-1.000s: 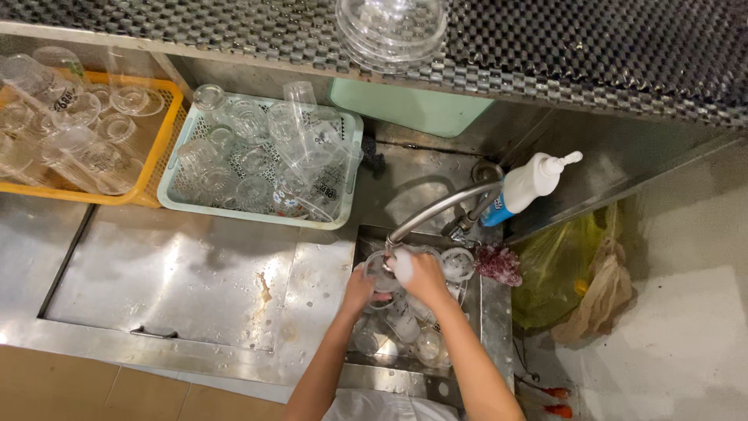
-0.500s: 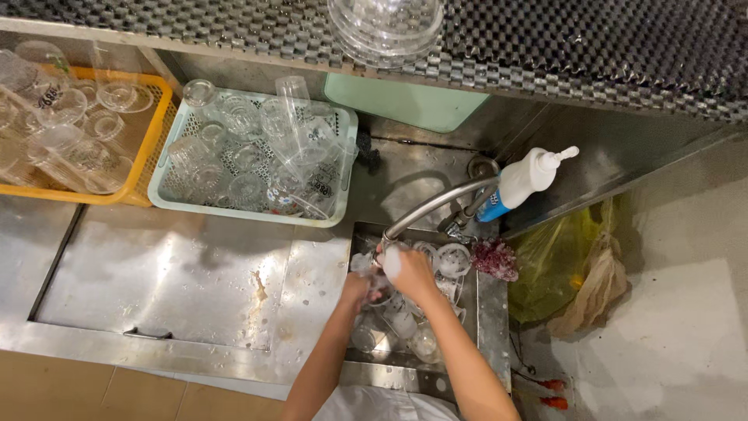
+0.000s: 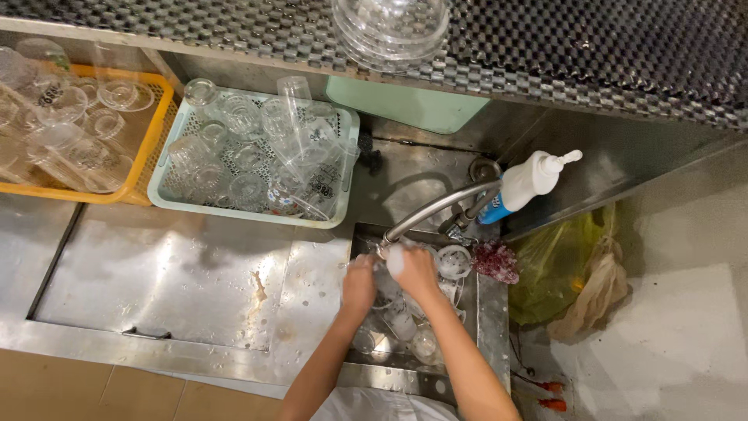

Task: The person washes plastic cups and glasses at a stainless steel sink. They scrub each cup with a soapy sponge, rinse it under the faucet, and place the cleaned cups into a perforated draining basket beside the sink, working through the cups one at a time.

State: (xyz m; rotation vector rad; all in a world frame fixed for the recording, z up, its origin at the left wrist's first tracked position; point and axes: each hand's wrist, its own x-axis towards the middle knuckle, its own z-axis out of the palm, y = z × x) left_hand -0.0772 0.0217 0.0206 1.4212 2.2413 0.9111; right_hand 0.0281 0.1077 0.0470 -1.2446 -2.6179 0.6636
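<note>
Both hands are closing around a clear drinking glass (image 3: 387, 274) under the spout of the curved steel tap (image 3: 436, 209), the left hand (image 3: 359, 284) curled against its near side and the right hand (image 3: 414, 270) wrapped over its top, where a patch of white foam is showing; how tightly the fingers are pressing is not clear from above. The glass is sitting over the far left corner of the small steel sink (image 3: 492, 312), which is set into the right end of the stainless steel counter (image 3: 164, 281). More clear glasses (image 3: 405, 327) are lying in the basin below the hands, and a purple mesh scrubber (image 3: 495, 261) is resting on the sink's right rim. A white pump bottle with a blue base (image 3: 523, 181) is standing just beside the tap's foot at the counter's back edge. Along the back of the counter, a pale green plastic basket (image 3: 343, 209) is holding washed glasses, and an orange basket (image 3: 152, 129) of glasses is touching it on the left. A stack of clear plastic lids (image 3: 389, 27) is sitting on the dark shelf above. A yellow bag (image 3: 549, 265) is slumping on the floor to the right of the sink.
</note>
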